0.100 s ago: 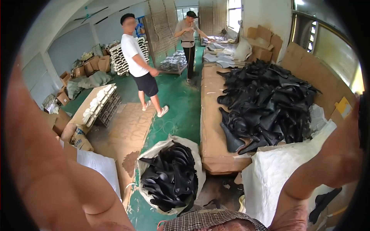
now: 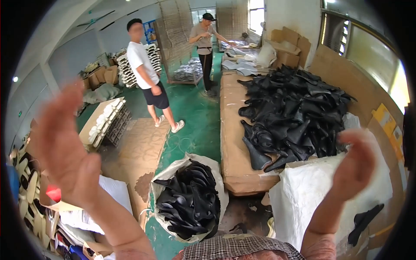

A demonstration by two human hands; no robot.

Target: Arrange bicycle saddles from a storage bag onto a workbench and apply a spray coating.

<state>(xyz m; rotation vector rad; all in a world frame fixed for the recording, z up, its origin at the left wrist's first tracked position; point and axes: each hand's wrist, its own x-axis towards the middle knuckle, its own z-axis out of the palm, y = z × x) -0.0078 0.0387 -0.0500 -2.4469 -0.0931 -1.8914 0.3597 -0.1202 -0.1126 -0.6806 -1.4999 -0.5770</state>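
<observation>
- Left hand [image 2: 69, 149]: you hold it raised at the left side, fingers extended and blurred, palm open, holding nothing.
- Right hand [image 2: 356, 164]: you hold it raised at the right, fingers loosely bent and partly spread – also blurred, also holding nothing.
- Black curved pieces [image 2: 190, 199]: these fill the sack [image 2: 223, 188] in front of you, well apart from both hands.
- Black pile [image 2: 299, 117]: similar pieces cover most of the table [image 2: 230, 143]; a bare cardboard strip shows along its left edge.
- White block [image 2: 294, 208]: it stands against the table's near end, and your right hand appears in front of it.
- Green floor [image 2: 193, 134]: your open lane runs between the table's left edge and the brown sheet [image 2: 141, 145]; the sack occupies its near end.
- Beyond: 2 people [image 2: 143, 67] stand along that lane – keep their positions in view.
</observation>
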